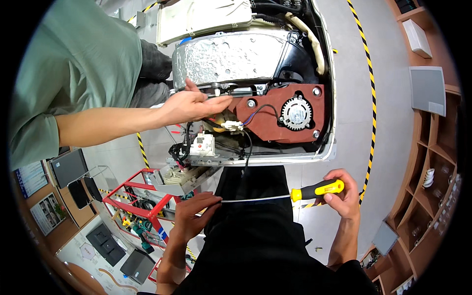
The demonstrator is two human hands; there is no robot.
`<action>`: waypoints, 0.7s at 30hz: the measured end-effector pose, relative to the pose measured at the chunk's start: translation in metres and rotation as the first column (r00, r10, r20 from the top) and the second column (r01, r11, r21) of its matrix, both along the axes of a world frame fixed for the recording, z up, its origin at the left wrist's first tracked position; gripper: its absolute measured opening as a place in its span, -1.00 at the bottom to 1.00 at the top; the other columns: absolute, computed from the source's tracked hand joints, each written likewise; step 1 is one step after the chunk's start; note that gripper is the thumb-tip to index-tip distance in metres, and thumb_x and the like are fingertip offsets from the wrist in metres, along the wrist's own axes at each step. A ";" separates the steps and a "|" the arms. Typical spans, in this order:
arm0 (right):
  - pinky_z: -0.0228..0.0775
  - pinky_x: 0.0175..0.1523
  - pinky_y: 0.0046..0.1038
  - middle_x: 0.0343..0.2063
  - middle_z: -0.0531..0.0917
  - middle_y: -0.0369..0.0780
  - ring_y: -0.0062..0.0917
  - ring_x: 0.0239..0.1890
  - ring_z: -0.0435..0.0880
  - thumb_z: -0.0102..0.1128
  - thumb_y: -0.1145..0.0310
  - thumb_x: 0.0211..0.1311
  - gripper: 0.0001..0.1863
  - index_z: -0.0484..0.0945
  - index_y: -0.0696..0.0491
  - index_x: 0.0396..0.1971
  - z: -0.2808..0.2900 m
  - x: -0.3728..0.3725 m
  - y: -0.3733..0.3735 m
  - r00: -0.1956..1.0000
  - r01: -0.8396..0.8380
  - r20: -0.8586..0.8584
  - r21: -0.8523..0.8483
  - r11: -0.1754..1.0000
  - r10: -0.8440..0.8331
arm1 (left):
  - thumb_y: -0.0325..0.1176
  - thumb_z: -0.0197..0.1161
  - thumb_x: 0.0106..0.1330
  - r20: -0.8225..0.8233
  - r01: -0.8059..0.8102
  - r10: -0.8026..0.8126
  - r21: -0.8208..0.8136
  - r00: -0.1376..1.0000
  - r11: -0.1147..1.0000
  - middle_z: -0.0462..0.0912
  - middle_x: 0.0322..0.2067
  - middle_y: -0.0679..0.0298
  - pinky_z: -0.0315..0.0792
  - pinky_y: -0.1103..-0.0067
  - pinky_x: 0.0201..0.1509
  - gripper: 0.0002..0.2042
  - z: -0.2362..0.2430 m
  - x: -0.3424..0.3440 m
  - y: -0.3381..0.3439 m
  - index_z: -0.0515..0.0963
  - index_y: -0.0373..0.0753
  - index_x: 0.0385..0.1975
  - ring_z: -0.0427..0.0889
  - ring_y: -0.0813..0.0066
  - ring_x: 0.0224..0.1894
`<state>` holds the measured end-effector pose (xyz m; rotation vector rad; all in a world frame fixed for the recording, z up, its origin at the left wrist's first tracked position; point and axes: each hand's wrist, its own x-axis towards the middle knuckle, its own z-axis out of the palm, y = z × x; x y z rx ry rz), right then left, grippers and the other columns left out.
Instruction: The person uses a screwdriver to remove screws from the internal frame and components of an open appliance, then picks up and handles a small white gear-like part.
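Observation:
A long screwdriver with a yellow and black handle lies level in front of my body. My right hand grips the end of its handle. At the other end, the fingers of my left hand are closed round the tip of the thin metal shaft, hiding it. Beyond the tool is an opened appliance with a white casing. Inside it, a round motor sits in a reddish-brown plate, beside a foil-covered housing. A white wire connector hangs near the plate's left edge.
A co-worker in a green shirt reaches in from the left, one open hand over the appliance. A red-framed cart with tools stands at lower left. Wooden shelves line the right. Striped tape marks the floor.

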<state>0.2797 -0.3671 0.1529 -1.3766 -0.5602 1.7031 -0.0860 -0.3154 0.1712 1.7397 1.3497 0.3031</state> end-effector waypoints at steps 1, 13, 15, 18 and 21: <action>0.58 -0.28 -0.55 -0.30 0.63 -0.14 -0.51 -0.33 0.69 0.32 0.55 0.06 -0.59 0.41 0.19 -0.08 0.000 0.006 0.001 1.000 0.011 -0.002 0.009 1.000 -0.011 | -0.59 0.42 0.08 -0.015 0.009 -0.009 0.006 1.000 1.000 0.73 -0.27 0.15 0.57 0.44 0.00 -0.75 0.000 0.007 0.004 0.69 -0.25 -0.22 0.71 0.20 -0.11; 0.68 -0.23 -0.41 -0.18 0.66 0.08 -0.36 -0.21 0.72 0.42 0.44 0.03 -0.53 0.41 0.18 -0.07 -0.006 0.029 0.023 0.995 0.097 -0.040 0.171 0.980 -0.092 | -0.59 0.37 0.11 0.051 0.048 -0.052 0.091 0.997 0.995 0.67 -0.21 0.15 0.58 0.47 -0.13 -0.74 -0.009 0.042 0.030 0.64 -0.27 -0.17 0.69 0.21 -0.19; 0.68 -0.23 -0.41 -0.19 0.66 0.07 -0.35 -0.21 0.72 0.44 0.42 0.02 -0.51 0.41 0.18 -0.07 -0.007 0.032 0.023 0.994 0.104 -0.042 0.159 0.982 -0.099 | -0.58 0.37 0.12 0.079 0.044 -0.051 0.084 0.996 0.996 0.67 -0.21 0.15 0.59 0.49 -0.15 -0.74 -0.011 0.044 0.030 0.64 -0.26 -0.17 0.70 0.22 -0.20; 0.68 -0.25 -0.40 -0.22 0.67 0.04 -0.33 -0.22 0.72 0.49 0.32 0.00 -0.50 0.45 0.17 -0.11 -0.009 0.035 0.026 0.994 0.110 -0.005 0.169 0.979 -0.111 | -0.57 0.37 0.14 0.104 0.023 -0.029 0.060 0.994 0.998 0.68 -0.21 0.15 0.58 0.51 -0.16 -0.73 -0.015 0.045 0.028 0.62 -0.26 -0.14 0.70 0.23 -0.21; 0.68 -0.27 -0.41 -0.23 0.67 0.04 -0.33 -0.23 0.73 0.51 0.24 -0.01 -0.48 0.47 0.17 -0.13 -0.010 0.036 0.029 0.994 0.106 -0.001 0.185 0.977 -0.108 | -0.59 0.38 0.13 0.135 -0.019 0.017 0.007 0.991 1.000 0.68 -0.21 0.14 0.58 0.52 -0.14 -0.72 -0.018 0.042 0.026 0.62 -0.26 -0.13 0.71 0.26 -0.20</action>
